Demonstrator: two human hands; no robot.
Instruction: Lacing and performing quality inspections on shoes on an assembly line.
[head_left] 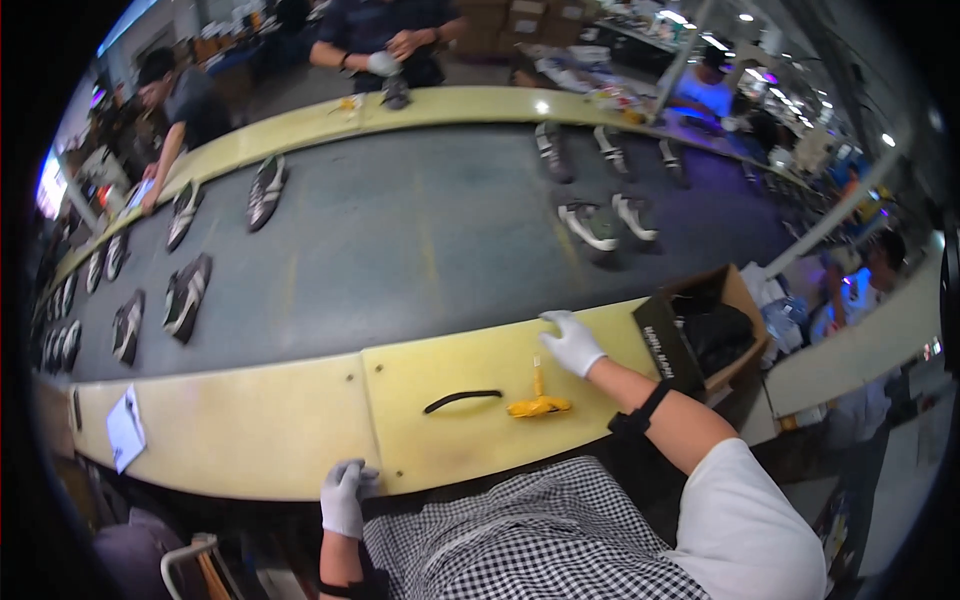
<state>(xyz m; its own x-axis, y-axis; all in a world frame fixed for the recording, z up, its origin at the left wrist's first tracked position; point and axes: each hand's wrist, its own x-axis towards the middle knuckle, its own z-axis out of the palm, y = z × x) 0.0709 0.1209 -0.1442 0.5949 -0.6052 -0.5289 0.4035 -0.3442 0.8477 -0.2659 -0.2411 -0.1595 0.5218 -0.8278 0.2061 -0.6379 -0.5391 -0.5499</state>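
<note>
Carton right of yellow object

The near table bears a sheet left, a strap right. Beyond, the conveyor bears shoes left and right.

The near bench bears one black strip, one yellow item, one clipboard.

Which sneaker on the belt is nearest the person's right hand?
The left sneaker of the right group's nearer two; the others lie farther from the right hand.
</note>
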